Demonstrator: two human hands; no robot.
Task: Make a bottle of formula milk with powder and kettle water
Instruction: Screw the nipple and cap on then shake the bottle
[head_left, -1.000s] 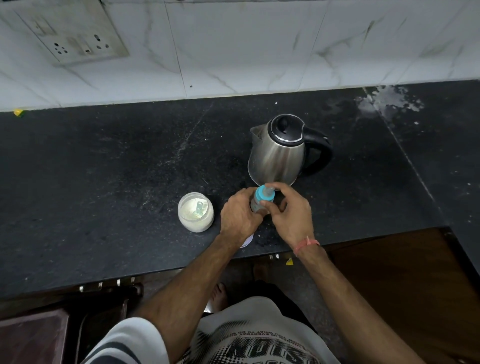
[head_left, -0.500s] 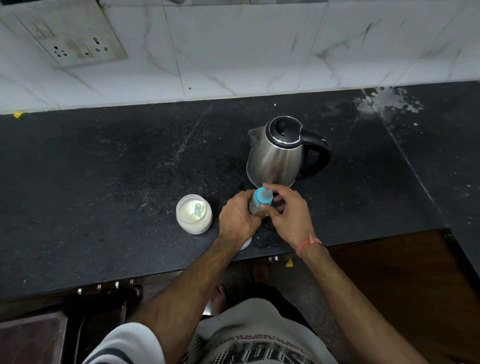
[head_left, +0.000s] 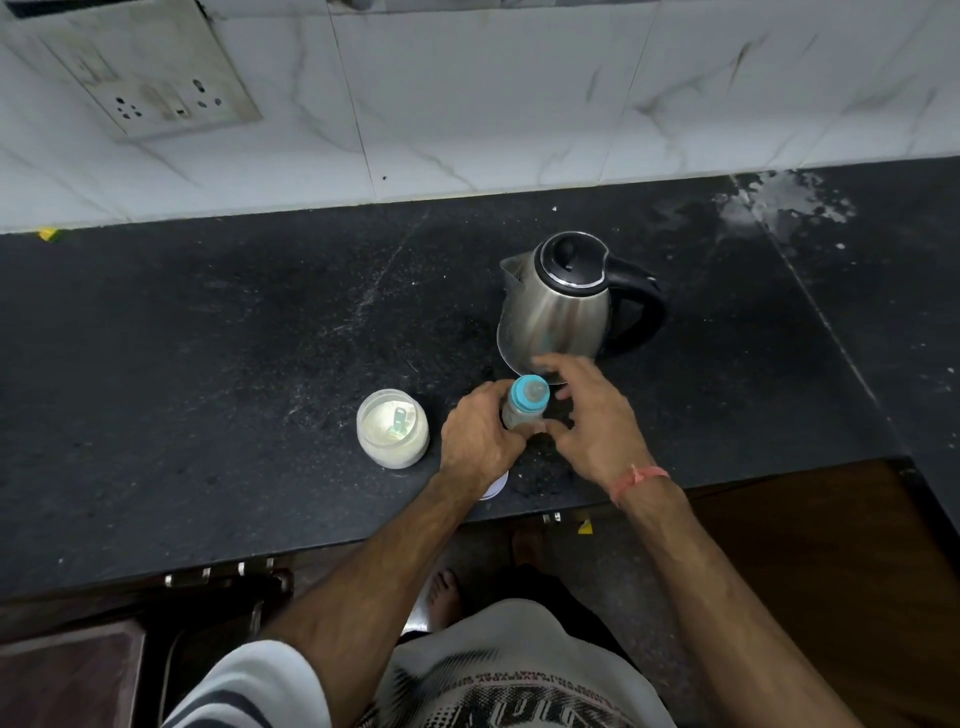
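Right now your left grip (head_left: 480, 436) is wrapped round the bottle (head_left: 524, 408) upright on the counter (head_left: 208, 364); your right grip (head_left: 587, 421) hovers released just beside its teal cap.

Black counter (head_left: 208, 364) with a white stain (head_left: 784, 200) at the far right. Marble tile wall (head_left: 519, 93) behind, dirty socket plate (head_left: 156, 78) at top left.

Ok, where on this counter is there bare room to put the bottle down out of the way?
The widest bare patch of counter runs left of the powder jar to the wall. Another lies right of the kettle, short of the white stain. It is crowded in front of the kettle, where the left hand grips the bottle beside the right hand.
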